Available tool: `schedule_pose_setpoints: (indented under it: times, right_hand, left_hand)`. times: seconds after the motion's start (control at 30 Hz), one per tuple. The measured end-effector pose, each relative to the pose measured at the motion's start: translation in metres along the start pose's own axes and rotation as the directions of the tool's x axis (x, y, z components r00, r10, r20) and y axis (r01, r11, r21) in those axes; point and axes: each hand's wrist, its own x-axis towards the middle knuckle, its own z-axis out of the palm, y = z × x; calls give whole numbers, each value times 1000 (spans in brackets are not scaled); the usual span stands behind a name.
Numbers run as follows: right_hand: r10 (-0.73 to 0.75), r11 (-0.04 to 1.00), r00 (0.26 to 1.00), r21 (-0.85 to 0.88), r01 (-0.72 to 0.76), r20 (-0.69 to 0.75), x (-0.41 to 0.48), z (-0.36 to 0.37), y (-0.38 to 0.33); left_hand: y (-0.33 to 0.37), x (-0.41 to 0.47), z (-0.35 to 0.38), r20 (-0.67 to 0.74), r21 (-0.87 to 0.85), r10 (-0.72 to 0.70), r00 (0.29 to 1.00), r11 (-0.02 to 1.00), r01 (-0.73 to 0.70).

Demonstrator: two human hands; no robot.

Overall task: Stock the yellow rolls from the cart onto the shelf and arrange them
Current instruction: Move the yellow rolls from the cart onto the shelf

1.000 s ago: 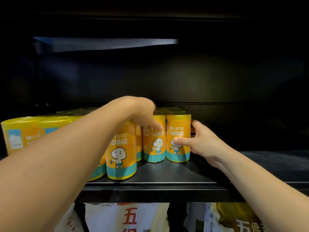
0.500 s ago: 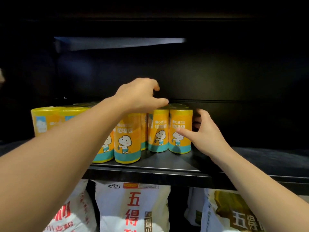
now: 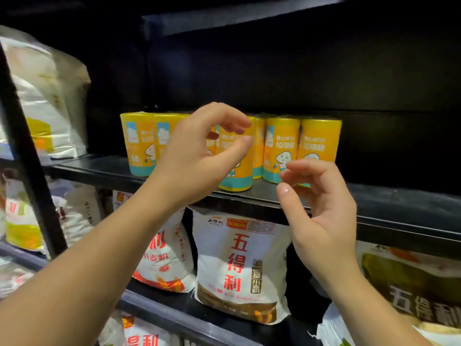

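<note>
The yellow rolls (image 3: pixel 282 148) stand upright in a tight cluster on the black shelf (image 3: pixel 399 203), their bases set back a little from its near edge. One roll (image 3: pixel 237 168) stands nearer than the rest, closest to the lip. To the right of the cluster the shelf surface runs bare and dark all the way to the frame's edge; to the left a short strip stays free before a black upright post (image 3: pixel 30 156).

The left hand (image 3: pixel 199 158) hangs in front of the rolls, fingers curled loosely with thumb and forefinger apart, holding nothing. The right hand (image 3: pixel 321 208) is lower and nearer, over the shelf's front edge, fingers spread and slack, also empty.

The rolls are smooth cylinders in glossy film, yellow with teal bands at the foot and a cartoon figure. The shelf is matte black metal with a flat lip. Beneath it, soft white flour bags (image 3: pixel 239 265) with red characters bulge on a lower tier, and a crinkled pale sack (image 3: pixel 42 96) sits far left.
</note>
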Motion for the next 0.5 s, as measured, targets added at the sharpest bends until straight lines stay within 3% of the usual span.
schedule_pose_setpoints:
  times: [0.1,0.3,0.5]
  right_hand:
    - [56,985,996,158,-66,68,-27,30,1]
    - [133,947,963,257,-193,234,-70,108,3]
    - [237,880,869,283,-382,435,-114,206,0]
  left_hand:
    - [-13,-34,-17,-1,-45,-82,997,996,82]
    - [-57,-108,-63,-21,-31,-254,967,967,254]
    - [-112,-182,-127,-50,-36,-443,895,897,442]
